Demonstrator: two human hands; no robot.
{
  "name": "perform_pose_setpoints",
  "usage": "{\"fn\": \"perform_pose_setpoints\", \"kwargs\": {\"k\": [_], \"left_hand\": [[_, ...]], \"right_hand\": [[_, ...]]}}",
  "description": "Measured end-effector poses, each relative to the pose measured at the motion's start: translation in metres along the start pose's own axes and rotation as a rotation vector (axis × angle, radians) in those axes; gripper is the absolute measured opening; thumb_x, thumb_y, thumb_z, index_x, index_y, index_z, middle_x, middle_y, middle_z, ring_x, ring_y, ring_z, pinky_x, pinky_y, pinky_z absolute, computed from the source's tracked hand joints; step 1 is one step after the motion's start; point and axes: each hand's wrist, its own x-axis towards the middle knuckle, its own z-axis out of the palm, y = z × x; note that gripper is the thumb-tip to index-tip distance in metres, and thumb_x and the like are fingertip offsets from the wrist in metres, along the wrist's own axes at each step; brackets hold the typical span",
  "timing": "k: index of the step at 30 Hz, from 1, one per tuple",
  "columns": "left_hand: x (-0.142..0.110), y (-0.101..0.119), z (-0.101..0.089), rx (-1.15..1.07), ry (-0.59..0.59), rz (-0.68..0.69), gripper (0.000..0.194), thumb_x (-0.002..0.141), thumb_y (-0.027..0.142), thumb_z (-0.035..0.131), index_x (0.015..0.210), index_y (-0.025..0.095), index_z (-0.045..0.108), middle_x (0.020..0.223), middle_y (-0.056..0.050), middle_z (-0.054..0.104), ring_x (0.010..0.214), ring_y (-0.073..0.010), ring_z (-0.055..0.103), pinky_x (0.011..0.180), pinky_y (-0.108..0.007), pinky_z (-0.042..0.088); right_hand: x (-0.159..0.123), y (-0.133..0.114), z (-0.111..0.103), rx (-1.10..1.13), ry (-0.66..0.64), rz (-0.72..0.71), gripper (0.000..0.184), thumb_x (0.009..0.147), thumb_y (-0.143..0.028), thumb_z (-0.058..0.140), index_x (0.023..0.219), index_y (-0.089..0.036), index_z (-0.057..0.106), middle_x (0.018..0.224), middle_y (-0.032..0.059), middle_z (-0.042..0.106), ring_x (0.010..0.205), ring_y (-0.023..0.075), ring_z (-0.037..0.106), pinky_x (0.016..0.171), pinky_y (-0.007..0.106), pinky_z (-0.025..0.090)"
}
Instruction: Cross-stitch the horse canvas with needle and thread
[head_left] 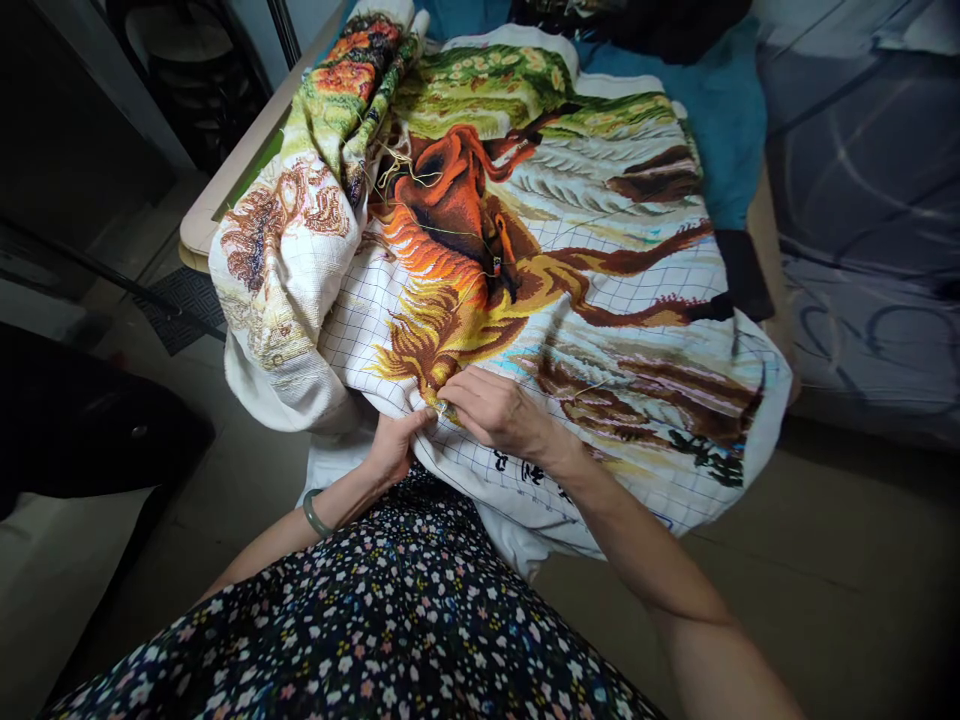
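A large cross-stitch cloth point(600, 240) with a galloping horse design and a blue printed grid is spread over the table and down to my lap. My left hand point(394, 445) grips its near edge, thumb on top and fingers hidden underneath. Just to the right, my right hand point(491, 408) is pinched over the cloth beside the horse's head. Something small and pale shows at its fingertips, too small to make out; a needle cannot be seen clearly. Loose yellow thread point(409, 178) lies across the stitched saddle area. The cloth's left part is folded over, showing the stitches' back.
Beneath the cloth, the wooden table point(196, 225) shows its left edge. A teal cloth point(724, 150) and dark fabric point(637, 30) lie at the back. To the right is a grey patterned cover point(870, 210). A dark folding chair point(187, 60) stands at the far left.
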Motion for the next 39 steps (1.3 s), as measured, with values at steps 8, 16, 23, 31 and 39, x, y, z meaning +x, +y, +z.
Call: {"fn": "perform_pose_setpoints", "kwargs": {"k": [8, 16, 23, 31, 39], "left_hand": [[-0.001, 0.003, 0.004, -0.054, -0.012, -0.028, 0.066, 0.062, 0.023, 0.081, 0.125, 0.019, 0.061, 0.11, -0.007, 0.074, 0.113, -0.0262, 0.065, 0.104, -0.039, 0.045], [0.002, -0.001, -0.002, -0.065, 0.029, -0.077, 0.069, 0.06, 0.02, 0.084, 0.125, 0.018, 0.061, 0.112, -0.006, 0.073, 0.108, -0.0235, 0.066, 0.105, -0.039, 0.045], [0.001, -0.001, -0.002, -0.059, 0.008, -0.093, 0.07, 0.059, 0.018, 0.083, 0.126, 0.018, 0.061, 0.106, -0.006, 0.074, 0.102, -0.0237, 0.067, 0.102, -0.04, 0.047], [-0.001, 0.0, -0.002, -0.067, -0.012, -0.076, 0.069, 0.062, 0.018, 0.082, 0.128, 0.019, 0.06, 0.11, -0.006, 0.074, 0.107, -0.0233, 0.067, 0.104, -0.038, 0.045], [-0.003, 0.001, 0.0, -0.048, -0.007, -0.066, 0.068, 0.063, 0.018, 0.081, 0.128, 0.02, 0.059, 0.107, -0.005, 0.074, 0.1, -0.0218, 0.068, 0.097, -0.035, 0.048]], "right_hand": [[-0.003, -0.022, 0.003, -0.31, 0.002, -0.011, 0.024, 0.1, -0.014, 0.043, 0.093, -0.017, 0.065, 0.082, 0.0076, 0.062, 0.077, 0.0202, 0.052, 0.067, 0.033, 0.037], [-0.008, -0.006, 0.012, 0.05, 0.081, 0.09, 0.018, 0.098, -0.014, 0.046, 0.103, -0.013, 0.063, 0.093, 0.0102, 0.066, 0.089, 0.0204, 0.057, 0.076, 0.031, 0.045], [-0.01, -0.002, 0.01, -0.168, 0.088, 0.033, 0.021, 0.099, -0.015, 0.048, 0.093, -0.017, 0.068, 0.081, 0.0053, 0.064, 0.077, 0.0184, 0.052, 0.071, 0.033, 0.038], [-0.007, -0.013, 0.013, -0.312, 0.222, -0.043, 0.015, 0.093, -0.016, 0.053, 0.088, -0.016, 0.068, 0.103, 0.0123, 0.069, 0.086, 0.0212, 0.055, 0.073, 0.035, 0.041], [-0.016, -0.054, 0.039, -0.07, 0.352, 0.262, 0.011, 0.085, -0.012, 0.056, 0.079, -0.018, 0.063, 0.134, 0.0169, 0.058, 0.105, 0.0257, 0.055, 0.09, 0.041, 0.048]]}}
